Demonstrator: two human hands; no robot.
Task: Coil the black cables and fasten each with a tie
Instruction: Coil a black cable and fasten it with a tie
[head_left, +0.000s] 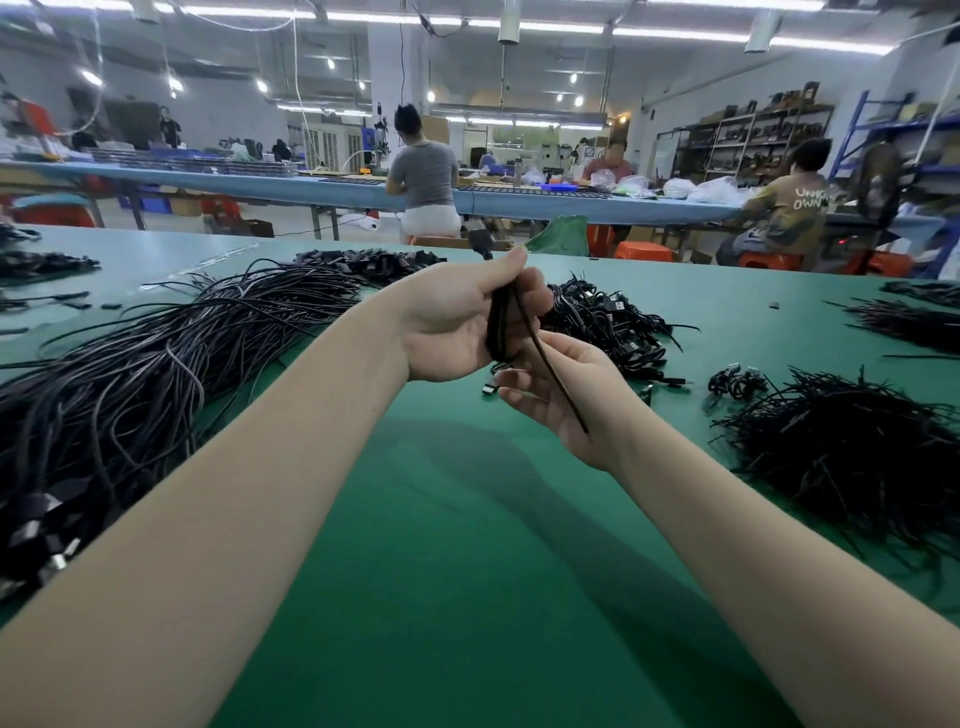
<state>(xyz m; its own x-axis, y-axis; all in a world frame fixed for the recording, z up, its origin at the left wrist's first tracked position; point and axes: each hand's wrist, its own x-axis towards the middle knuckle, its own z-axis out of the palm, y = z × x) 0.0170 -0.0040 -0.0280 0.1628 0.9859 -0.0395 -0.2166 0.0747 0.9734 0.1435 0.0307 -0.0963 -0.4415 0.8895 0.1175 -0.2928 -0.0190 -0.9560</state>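
My left hand (457, 317) is raised over the green table (441, 545) and grips a coiled black cable (500, 325), its plug end (480, 243) sticking up past my thumb. A thin black tie (553, 371) runs from the coil down across my right hand (563, 395), which sits just below and holds it against the fingers. A big heap of loose black cables (135, 374) lies at the left. Coiled, tied cables (608, 322) are piled behind my hands. A heap of black ties (852, 457) lies at the right.
Two small tied coils (737, 383) and a loose plug (488, 388) lie near my right hand. More cable bunches (914, 317) sit at the far right and far left (41, 262). Beyond the table edge, people sit at a long bench (519, 202).
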